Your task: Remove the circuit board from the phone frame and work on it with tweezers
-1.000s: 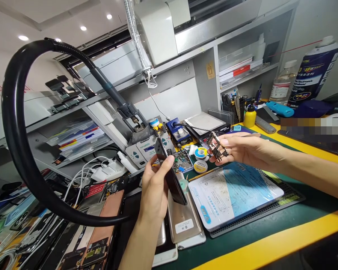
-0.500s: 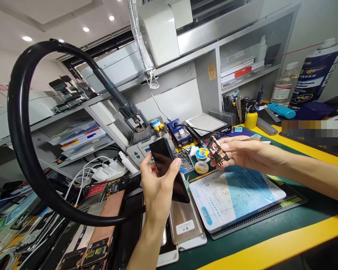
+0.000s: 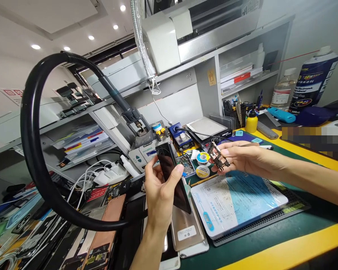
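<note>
A black phone [image 3: 171,176] stands tilted in my left hand [image 3: 160,191], its thumb along the right edge and its fingers behind the left edge. Below it lies a gold phone back [image 3: 187,228] with a white label. My right hand [image 3: 242,157] pinches a small dark metal phone frame part [image 3: 219,157] between thumb and fingers, above the far edge of a white and blue box [image 3: 239,202]. The box rests on a grey perforated mat [image 3: 259,221]. Two small round tins, one a solder spool [image 3: 202,158], are just left of the part.
A thick black flexible arm [image 3: 30,150] loops across the left side. Phone parts [image 3: 107,225] and cables cover the left bench. Behind are a grey station [image 3: 142,155], a yellow bottle [image 3: 251,122] and a blue spray can [image 3: 312,80]. Shelves line the back.
The camera view has shifted slightly, so the scene sits a little lower and to the right. Both hands keep their holds, with the phone and the frame part almost unmoved between them.
</note>
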Demonstrator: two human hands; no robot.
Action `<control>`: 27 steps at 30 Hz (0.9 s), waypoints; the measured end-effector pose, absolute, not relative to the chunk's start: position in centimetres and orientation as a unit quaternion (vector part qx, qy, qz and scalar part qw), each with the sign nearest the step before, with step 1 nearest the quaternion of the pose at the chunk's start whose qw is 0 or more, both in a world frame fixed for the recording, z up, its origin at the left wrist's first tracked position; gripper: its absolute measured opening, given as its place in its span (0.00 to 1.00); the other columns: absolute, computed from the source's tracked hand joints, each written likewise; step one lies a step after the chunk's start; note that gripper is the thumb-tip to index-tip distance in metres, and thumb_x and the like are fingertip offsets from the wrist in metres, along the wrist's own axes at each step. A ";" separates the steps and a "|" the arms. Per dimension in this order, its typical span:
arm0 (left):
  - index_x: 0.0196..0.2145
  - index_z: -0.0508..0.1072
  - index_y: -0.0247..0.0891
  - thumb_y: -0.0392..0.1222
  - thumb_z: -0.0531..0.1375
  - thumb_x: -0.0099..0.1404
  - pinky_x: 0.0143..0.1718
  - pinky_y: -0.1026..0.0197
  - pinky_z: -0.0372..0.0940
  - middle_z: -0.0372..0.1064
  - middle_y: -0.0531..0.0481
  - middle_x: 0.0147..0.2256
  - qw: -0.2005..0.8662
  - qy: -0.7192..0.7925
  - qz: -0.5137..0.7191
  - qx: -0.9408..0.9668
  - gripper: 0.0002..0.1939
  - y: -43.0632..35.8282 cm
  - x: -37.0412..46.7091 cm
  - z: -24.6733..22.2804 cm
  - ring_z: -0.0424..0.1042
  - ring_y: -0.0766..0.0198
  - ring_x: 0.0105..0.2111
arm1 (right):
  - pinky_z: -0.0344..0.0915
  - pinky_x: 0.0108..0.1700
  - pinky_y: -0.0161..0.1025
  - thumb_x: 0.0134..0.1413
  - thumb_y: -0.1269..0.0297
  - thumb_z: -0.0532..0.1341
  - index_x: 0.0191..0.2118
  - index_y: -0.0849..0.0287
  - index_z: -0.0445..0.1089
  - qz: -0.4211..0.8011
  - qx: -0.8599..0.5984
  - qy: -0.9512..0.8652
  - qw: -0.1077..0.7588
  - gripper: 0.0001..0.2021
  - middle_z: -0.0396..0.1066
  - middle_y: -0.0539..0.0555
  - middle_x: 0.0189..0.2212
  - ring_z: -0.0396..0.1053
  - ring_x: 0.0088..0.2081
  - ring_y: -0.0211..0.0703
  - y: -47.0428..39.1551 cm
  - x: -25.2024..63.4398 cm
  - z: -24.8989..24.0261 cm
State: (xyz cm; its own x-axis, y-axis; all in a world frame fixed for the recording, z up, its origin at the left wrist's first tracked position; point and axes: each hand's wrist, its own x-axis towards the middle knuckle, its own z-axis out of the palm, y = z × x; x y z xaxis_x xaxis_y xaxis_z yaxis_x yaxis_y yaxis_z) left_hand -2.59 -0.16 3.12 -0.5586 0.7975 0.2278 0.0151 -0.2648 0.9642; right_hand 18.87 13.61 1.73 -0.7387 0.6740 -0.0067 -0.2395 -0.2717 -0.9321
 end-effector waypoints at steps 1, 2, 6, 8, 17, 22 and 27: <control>0.59 0.66 0.45 0.46 0.73 0.58 0.42 0.62 0.70 0.76 0.50 0.42 0.282 0.534 0.702 0.377 0.35 -0.2 -2.6 3.1 0.74 0.63 0.41 | 0.79 0.44 0.41 0.51 0.59 0.73 0.44 0.61 0.77 0.770 -0.207 -0.526 0.296 0.16 0.80 0.59 0.40 0.79 0.38 0.47 13.6 18.8 1.7; 0.59 0.67 0.45 0.46 0.73 0.58 0.42 0.62 0.69 0.76 0.51 0.42 0.286 0.530 0.704 0.376 0.34 -0.2 -2.5 3.0 0.74 0.63 0.41 | 0.78 0.44 0.41 0.51 0.59 0.73 0.44 0.61 0.77 0.769 -0.208 -0.527 0.295 0.16 0.80 0.58 0.40 0.79 0.38 0.46 13.7 18.8 1.6; 0.57 0.69 0.46 0.44 0.74 0.56 0.39 0.66 0.69 0.75 0.54 0.39 0.322 0.506 0.720 0.350 0.32 -0.2 -2.4 3.2 0.74 0.66 0.38 | 0.77 0.45 0.41 0.51 0.57 0.73 0.45 0.61 0.76 0.767 -0.209 -0.533 0.291 0.18 0.79 0.58 0.40 0.78 0.38 0.45 13.7 18.8 1.4; 0.53 0.72 0.41 0.47 0.72 0.57 0.31 0.69 0.67 0.74 0.54 0.34 0.367 0.487 0.724 0.323 0.27 -0.2 -2.5 3.5 0.73 0.68 0.31 | 0.77 0.45 0.42 0.51 0.57 0.73 0.46 0.61 0.75 0.765 -0.210 -0.538 0.285 0.19 0.78 0.58 0.40 0.78 0.39 0.46 13.6 18.8 1.4; 0.55 0.74 0.30 0.57 0.52 0.70 0.31 0.56 0.74 0.78 0.33 0.46 0.582 0.393 0.675 0.228 0.30 -0.1 -4.0 4.2 0.79 0.52 0.36 | 0.71 0.48 0.41 0.49 0.57 0.75 0.53 0.62 0.71 0.704 -0.226 -0.609 0.287 0.28 0.77 0.59 0.44 0.76 0.43 0.46 12.4 19.3 2.6; 0.59 0.72 0.32 0.55 0.51 0.72 0.42 0.46 0.76 0.77 0.33 0.51 0.596 0.366 0.681 0.215 0.29 0.0 -4.0 3.8 0.80 0.49 0.40 | 0.71 0.48 0.44 0.47 0.55 0.75 0.56 0.58 0.69 0.650 -0.223 -0.670 0.279 0.31 0.76 0.58 0.47 0.74 0.49 0.54 12.2 19.5 2.8; 0.59 0.71 0.29 0.54 0.49 0.73 0.43 0.45 0.76 0.78 0.32 0.49 0.611 0.367 0.672 0.200 0.30 0.0 -3.8 4.3 0.80 0.45 0.42 | 0.70 0.58 0.49 0.53 0.53 0.71 0.59 0.54 0.67 0.508 -0.198 -0.787 0.289 0.29 0.73 0.58 0.55 0.72 0.56 0.56 12.1 19.7 2.1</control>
State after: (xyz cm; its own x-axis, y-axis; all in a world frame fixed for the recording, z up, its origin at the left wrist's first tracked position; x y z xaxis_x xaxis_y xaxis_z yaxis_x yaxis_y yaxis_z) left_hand -3.80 -0.05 4.28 -0.1736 0.9681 -0.1805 -0.6746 0.0166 0.7380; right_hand 19.66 12.12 2.12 -0.7545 0.6055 0.2533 0.0183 0.4052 -0.9140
